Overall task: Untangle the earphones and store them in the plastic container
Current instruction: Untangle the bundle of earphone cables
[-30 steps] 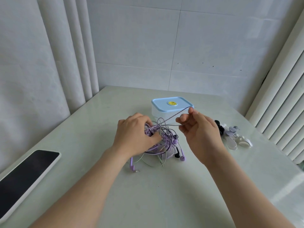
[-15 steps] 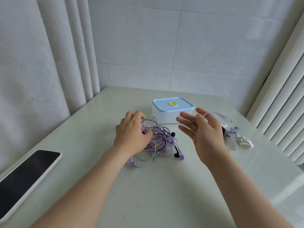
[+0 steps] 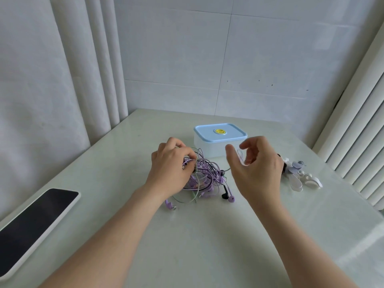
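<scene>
A tangle of purple, grey and black wired earphones (image 3: 208, 176) lies on the pale table, just in front of a white plastic container (image 3: 202, 146) whose blue lid (image 3: 220, 132) is on. My left hand (image 3: 170, 168) rests on the left side of the tangle, with its fingers curled into the cords and gripping them. My right hand (image 3: 258, 169) hovers to the right of the tangle with thumb and fingers apart and loosely bent. A thin pale loop of cord shows blurred between them, and I see no pinch on it.
A dark-screened tablet (image 3: 35, 223) lies at the table's left edge. A small pile of white, grey and black clips (image 3: 299, 176) sits right of my right hand. Walls and curtains close in the table (image 3: 207, 235) at the back and sides.
My right hand let go of the cord it had pulled up, opened, and now hovers with bent fingers. The lifted cord has dropped. My left hand stays on the tangle.
</scene>
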A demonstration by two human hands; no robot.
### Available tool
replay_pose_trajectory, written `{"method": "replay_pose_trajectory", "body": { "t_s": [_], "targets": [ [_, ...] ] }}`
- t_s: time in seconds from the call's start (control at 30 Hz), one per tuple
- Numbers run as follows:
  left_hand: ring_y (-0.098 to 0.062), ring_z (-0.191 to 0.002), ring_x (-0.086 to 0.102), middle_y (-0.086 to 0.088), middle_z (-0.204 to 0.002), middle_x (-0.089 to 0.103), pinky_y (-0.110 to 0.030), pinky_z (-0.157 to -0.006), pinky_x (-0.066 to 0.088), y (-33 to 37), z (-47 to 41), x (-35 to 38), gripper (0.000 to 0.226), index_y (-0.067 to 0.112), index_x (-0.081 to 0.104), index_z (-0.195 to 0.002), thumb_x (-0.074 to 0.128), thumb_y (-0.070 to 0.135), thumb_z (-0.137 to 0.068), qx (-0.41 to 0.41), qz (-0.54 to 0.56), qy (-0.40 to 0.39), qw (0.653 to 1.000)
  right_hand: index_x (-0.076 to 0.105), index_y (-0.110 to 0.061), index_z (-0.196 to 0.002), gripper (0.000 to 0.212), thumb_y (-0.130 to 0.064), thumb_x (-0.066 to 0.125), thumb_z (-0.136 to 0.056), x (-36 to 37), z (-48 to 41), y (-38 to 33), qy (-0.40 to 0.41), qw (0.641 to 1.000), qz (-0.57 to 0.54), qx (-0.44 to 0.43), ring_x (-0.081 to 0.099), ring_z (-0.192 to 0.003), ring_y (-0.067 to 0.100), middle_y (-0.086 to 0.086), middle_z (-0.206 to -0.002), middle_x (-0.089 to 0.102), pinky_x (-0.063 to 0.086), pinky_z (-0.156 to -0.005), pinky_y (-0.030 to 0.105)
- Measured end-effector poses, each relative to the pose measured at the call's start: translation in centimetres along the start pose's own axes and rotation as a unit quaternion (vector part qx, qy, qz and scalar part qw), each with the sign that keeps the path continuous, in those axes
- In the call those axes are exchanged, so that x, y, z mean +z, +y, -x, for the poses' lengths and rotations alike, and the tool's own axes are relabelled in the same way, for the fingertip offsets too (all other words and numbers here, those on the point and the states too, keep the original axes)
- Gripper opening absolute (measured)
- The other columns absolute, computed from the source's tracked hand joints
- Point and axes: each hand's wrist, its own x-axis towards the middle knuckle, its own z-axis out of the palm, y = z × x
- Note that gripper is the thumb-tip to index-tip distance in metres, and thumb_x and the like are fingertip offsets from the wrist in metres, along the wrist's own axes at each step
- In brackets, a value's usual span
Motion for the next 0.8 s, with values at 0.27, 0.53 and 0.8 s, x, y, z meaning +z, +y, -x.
{"method": "replay_pose_trajectory", "body": {
  "t_s": [0.27,0.53,0.8],
  "targets": [
    [-0.022,-0.108,0.044,0.006,-0.110,0.044,-0.037,-0.095,0.034,0.3,-0.1,0.2,0.010,0.038,0.074,-0.102,0.072,0.033,-0.094,0.023,0.030,0.013,0.999,0.080,-0.018,-0.106,0.017,-0.031,0.076,-0.095,1.4,1.0,0.7,-0.175,0.980,0.026,-0.090,0.065,-0.079,0.007,-0.007,-0.096,0.075,0.054,-0.077,0.029],
    [-0.007,-0.100,0.057,0.005,-0.111,0.052,-0.011,-0.087,0.040,1.1,-0.3,-1.4,0.011,0.032,0.076,-0.094,0.068,0.024,-0.092,-0.049,0.206,-0.005,0.977,0.078,-0.022,-0.100,0.017,-0.013,0.063,-0.100,1.6,0.9,1.2,-0.219,0.972,0.052,-0.065,0.061,-0.071,0.015,-0.009,-0.075,0.069,0.055,-0.070,0.039],
    [-0.035,-0.066,0.051,-0.011,-0.059,0.058,-0.032,-0.057,0.044,-0.5,-0.4,-1.6,0.036,0.005,0.056,-0.061,0.042,0.036,-0.072,-0.223,0.057,-0.015,0.973,0.080,-0.019,-0.095,0.018,-0.010,0.065,-0.093,1.2,0.9,0.7,-0.154,0.987,0.034,-0.015,0.066,-0.075,0.015,-0.010,-0.090,0.060,0.053,-0.067,0.033]
  ]
}}
